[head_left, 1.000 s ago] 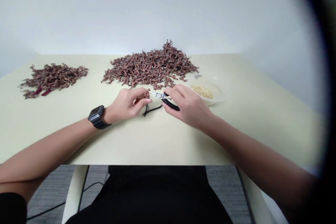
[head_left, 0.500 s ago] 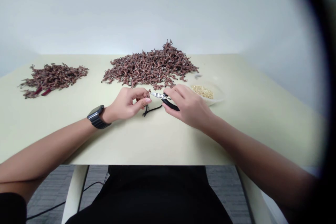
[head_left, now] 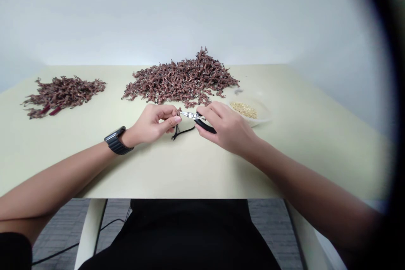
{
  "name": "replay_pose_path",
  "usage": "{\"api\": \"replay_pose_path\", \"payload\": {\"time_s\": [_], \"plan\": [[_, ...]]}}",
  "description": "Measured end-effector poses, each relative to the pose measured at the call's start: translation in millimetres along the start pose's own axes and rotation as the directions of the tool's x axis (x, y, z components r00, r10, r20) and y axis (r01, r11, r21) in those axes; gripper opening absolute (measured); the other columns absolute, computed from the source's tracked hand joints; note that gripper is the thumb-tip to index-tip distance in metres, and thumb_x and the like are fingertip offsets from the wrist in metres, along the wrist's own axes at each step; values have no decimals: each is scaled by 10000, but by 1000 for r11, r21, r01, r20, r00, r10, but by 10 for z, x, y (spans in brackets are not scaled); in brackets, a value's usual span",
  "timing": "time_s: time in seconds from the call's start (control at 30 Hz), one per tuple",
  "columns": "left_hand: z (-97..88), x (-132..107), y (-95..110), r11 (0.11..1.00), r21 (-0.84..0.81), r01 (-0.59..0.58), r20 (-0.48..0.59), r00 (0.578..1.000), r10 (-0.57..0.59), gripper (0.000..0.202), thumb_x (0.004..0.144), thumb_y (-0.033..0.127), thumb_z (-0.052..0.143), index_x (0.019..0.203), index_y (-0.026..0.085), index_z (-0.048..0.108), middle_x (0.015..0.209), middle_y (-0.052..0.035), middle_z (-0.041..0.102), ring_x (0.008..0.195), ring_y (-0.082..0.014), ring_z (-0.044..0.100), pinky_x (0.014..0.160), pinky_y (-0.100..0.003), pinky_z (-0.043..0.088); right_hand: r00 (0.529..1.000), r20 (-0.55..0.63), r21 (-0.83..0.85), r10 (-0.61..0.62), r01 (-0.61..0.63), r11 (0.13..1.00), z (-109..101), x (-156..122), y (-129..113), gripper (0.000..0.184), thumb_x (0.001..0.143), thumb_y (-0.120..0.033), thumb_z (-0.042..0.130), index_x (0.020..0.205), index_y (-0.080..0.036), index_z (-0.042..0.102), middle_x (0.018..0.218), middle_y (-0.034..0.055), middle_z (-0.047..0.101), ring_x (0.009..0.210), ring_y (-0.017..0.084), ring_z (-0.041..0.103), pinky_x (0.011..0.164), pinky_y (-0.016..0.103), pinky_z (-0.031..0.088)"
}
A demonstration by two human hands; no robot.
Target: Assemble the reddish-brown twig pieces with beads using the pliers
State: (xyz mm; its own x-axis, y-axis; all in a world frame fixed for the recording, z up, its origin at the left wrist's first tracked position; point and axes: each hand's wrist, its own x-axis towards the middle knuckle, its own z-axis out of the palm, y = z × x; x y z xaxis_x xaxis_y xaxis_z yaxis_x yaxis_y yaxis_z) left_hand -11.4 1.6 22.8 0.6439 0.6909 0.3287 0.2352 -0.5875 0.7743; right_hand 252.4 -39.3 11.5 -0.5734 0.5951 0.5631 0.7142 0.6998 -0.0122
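Observation:
My left hand (head_left: 154,125) pinches a small reddish-brown piece (head_left: 179,111) between thumb and fingers. My right hand (head_left: 228,128) is shut around the black handles of a pair of steel-jawed pliers (head_left: 202,120). The pliers' jaws point left and meet the small piece at my left fingertips. Below them, a black cord (head_left: 182,132) lies on the table, its upper end hidden near my left fingers.
Behind my hands lies a large heap of twisted reddish-brown pieces (head_left: 180,80), with a smaller heap (head_left: 63,96) at far left. A translucent bowl (head_left: 264,112) holds small golden pieces at right. My left wrist wears a black watch (head_left: 115,140).
My left fingers and the pliers have shifted only slightly. The heaps and the bowl stay in place.

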Motion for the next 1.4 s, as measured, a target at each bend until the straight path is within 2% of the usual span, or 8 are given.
{"api": "replay_pose_path", "payload": {"time_s": [0.8, 0.93, 1.17, 1.4], "plan": [[-6, -2, -7, 1000, -4, 11, 12, 1000, -11, 300, 963, 362, 663, 752, 151, 636, 659, -33, 682, 583, -123, 602, 580, -246, 452, 1000, 4, 1, -13, 13, 1000, -11, 13, 10, 339, 1007, -268, 520, 1328, -168, 564, 1092, 143, 629, 1002, 282, 602, 843, 390, 512], [-12, 0, -21, 999, 46, -21, 19, 1000, 20, 306, 969, 366, 650, 749, 155, 623, 658, -29, 672, 582, -120, 583, 580, -245, 436, 1000, 8, 15, 0, 0, 1000, -17, 19, 4, 325, 1005, -282, 526, 1300, -157, 580, 1072, 141, 630, 980, 276, 607, 823, 380, 502], [-2, -10, -52, 953, 269, -140, -32, 988, 154, 248, 978, 375, 621, 856, 161, 651, 740, -34, 677, 637, -127, 598, 598, -234, 436, 999, -2, 161, 48, -48, 986, -13, 20, -3, 306, 977, -314, 572, 1253, -185, 595, 1009, 95, 633, 841, 222, 607, 725, 328, 484], [8, -4, -11, 966, 228, -119, -18, 992, 126, 269, 1003, 368, 584, 842, 159, 636, 719, -27, 677, 627, -120, 606, 613, -228, 439, 995, -93, 126, 21, -9, 992, -28, 36, 45, 319, 953, -281, 594, 1254, -175, 592, 1023, 109, 623, 891, 242, 601, 775, 357, 502]]}}
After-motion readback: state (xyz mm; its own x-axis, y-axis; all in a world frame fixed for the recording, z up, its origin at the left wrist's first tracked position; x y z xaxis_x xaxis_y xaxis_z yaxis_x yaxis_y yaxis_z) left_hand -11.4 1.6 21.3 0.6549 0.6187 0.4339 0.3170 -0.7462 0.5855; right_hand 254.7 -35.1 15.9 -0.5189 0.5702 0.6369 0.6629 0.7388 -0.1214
